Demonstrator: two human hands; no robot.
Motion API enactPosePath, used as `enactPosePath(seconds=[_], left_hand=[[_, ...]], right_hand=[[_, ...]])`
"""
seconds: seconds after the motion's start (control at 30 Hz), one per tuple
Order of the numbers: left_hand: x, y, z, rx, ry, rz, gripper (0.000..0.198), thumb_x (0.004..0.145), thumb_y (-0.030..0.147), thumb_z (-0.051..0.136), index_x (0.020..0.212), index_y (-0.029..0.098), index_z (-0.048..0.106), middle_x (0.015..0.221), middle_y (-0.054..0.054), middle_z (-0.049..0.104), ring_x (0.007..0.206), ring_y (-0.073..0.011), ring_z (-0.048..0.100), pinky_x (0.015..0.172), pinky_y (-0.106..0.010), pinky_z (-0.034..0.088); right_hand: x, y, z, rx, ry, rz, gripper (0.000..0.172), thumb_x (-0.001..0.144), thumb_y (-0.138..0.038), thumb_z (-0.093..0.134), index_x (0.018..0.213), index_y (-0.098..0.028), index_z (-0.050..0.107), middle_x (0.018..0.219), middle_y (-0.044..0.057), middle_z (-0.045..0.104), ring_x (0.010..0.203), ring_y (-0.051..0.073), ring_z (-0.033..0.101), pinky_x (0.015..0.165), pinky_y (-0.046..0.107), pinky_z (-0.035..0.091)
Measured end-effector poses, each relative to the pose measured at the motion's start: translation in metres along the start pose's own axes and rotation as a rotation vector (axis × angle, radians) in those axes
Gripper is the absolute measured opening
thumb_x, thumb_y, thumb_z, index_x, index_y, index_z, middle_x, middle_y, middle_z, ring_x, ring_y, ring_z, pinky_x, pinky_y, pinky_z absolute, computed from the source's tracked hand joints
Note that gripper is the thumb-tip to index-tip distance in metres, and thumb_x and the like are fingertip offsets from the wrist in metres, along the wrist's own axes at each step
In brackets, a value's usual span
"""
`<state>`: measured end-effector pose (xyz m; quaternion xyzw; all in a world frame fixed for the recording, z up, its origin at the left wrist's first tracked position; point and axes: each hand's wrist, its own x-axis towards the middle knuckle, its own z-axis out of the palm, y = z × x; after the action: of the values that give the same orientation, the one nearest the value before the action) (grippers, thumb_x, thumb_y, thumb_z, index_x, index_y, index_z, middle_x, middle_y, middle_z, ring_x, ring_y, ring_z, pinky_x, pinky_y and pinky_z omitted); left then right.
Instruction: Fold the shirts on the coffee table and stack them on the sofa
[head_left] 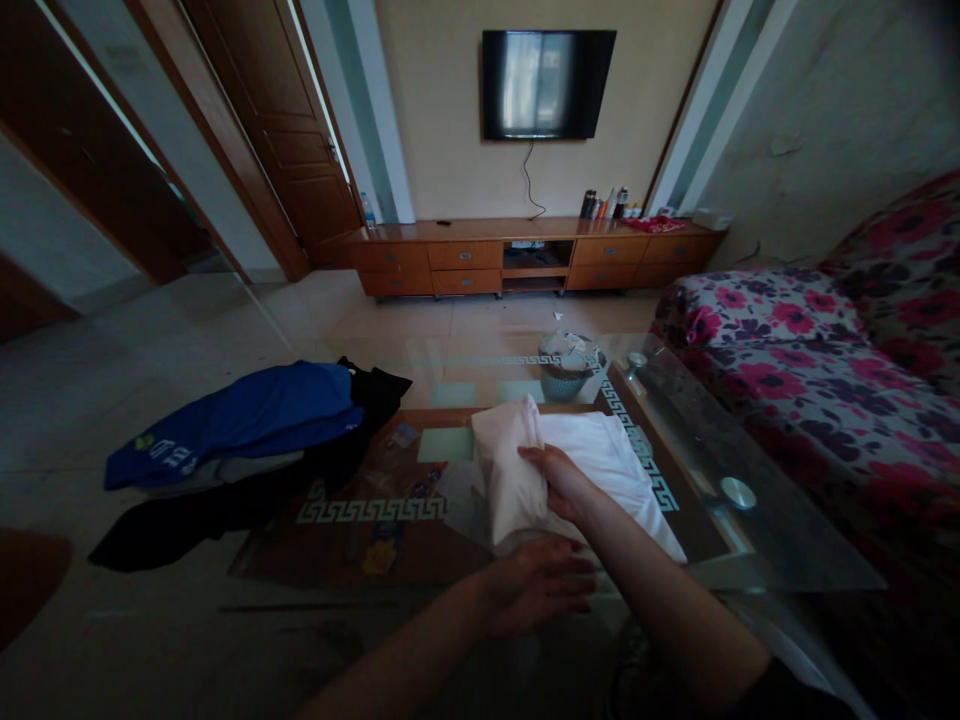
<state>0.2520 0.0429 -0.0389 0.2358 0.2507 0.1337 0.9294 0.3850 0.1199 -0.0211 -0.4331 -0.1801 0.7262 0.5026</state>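
A white garment (592, 450), partly folded over on its left side, lies on the glass coffee table (795, 540). My right hand (562, 482) grips the folded layer near its middle, with thumb and fingers closed on the fabric. At the garment's near edge is my left hand (536, 588), its fingers stretched out and holding nothing. Whether those fingertips touch the cloth I cannot tell. To the left, a blue garment (255, 415) lies over black clothing (202, 520) on the table's left side.
Under the glass, a yellow-and-blue packet (382, 548) shows. A filled wastebasket (566, 380) stands beyond the table. The flowered sofa (810, 370) is on the right. A low wooden cabinet (465, 255) with bottles (606, 205) stands below the wall television (547, 85).
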Motion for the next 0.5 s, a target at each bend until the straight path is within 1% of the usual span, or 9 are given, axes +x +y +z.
enactPosePath(seconds=[0.07,0.1,0.17,0.23,0.33,0.43,0.5], left_hand=[[0.009,0.002,-0.01,-0.25,0.137,0.17,0.052,0.078,0.053,0.078,0.115,0.017,0.069,0.125,-0.013,0.068,0.112,-0.0231,0.066,0.096,-0.035,0.048],[0.012,0.005,-0.012,-0.334,0.193,0.268,0.053,0.081,0.056,0.075,0.118,0.017,0.068,0.128,-0.012,0.068,0.113,-0.023,0.066,0.096,-0.035,0.049],[0.015,0.017,-0.012,-0.422,0.281,0.451,0.053,0.087,0.057,0.068,0.124,0.02,0.065,0.132,-0.011,0.068,0.116,-0.0232,0.065,0.097,-0.035,0.05],[0.014,0.03,-0.007,-0.426,0.355,0.582,0.048,0.091,0.05,0.066,0.128,0.019,0.064,0.132,-0.01,0.069,0.119,-0.0242,0.065,0.1,-0.036,0.051],[0.008,0.048,0.002,-0.371,0.459,0.691,0.044,0.088,0.037,0.065,0.125,0.013,0.067,0.125,-0.014,0.073,0.118,-0.0279,0.067,0.104,-0.04,0.051],[0.001,0.061,0.008,-0.324,0.544,0.792,0.048,0.084,0.031,0.062,0.127,0.011,0.066,0.12,-0.014,0.075,0.115,-0.0295,0.069,0.102,-0.042,0.054],[-0.001,0.062,0.012,-0.32,0.585,0.834,0.05,0.083,0.028,0.061,0.131,0.011,0.064,0.12,-0.012,0.075,0.114,-0.0289,0.07,0.1,-0.041,0.056]], right_hand=[[-0.001,-0.003,0.001,0.022,0.005,0.001,0.023,0.079,-0.018,0.068,0.101,-0.012,0.068,0.084,0.011,0.078,0.071,0.024,0.074,0.072,0.035,0.06],[-0.001,-0.004,0.001,0.034,0.004,-0.008,0.022,0.079,-0.017,0.068,0.1,-0.013,0.068,0.083,0.01,0.078,0.071,0.023,0.074,0.073,0.034,0.06],[-0.002,-0.004,0.0,0.054,-0.005,-0.047,0.021,0.078,-0.017,0.069,0.099,-0.013,0.067,0.085,0.01,0.078,0.074,0.023,0.074,0.077,0.035,0.06],[-0.002,-0.003,0.0,0.066,-0.001,-0.085,0.023,0.077,-0.017,0.071,0.1,-0.014,0.067,0.088,0.009,0.079,0.083,0.024,0.075,0.082,0.036,0.06],[-0.005,-0.002,0.004,0.076,0.021,-0.146,0.031,0.075,-0.017,0.073,0.106,-0.017,0.067,0.096,0.009,0.079,0.095,0.026,0.074,0.089,0.039,0.058],[-0.011,-0.008,0.008,0.082,0.028,-0.245,0.042,0.074,-0.017,0.075,0.114,-0.019,0.065,0.104,0.006,0.078,0.098,0.024,0.073,0.091,0.038,0.057],[-0.014,-0.012,0.006,0.081,-0.001,-0.238,0.04,0.076,-0.021,0.075,0.114,-0.02,0.065,0.106,0.006,0.078,0.098,0.023,0.073,0.089,0.037,0.058]])
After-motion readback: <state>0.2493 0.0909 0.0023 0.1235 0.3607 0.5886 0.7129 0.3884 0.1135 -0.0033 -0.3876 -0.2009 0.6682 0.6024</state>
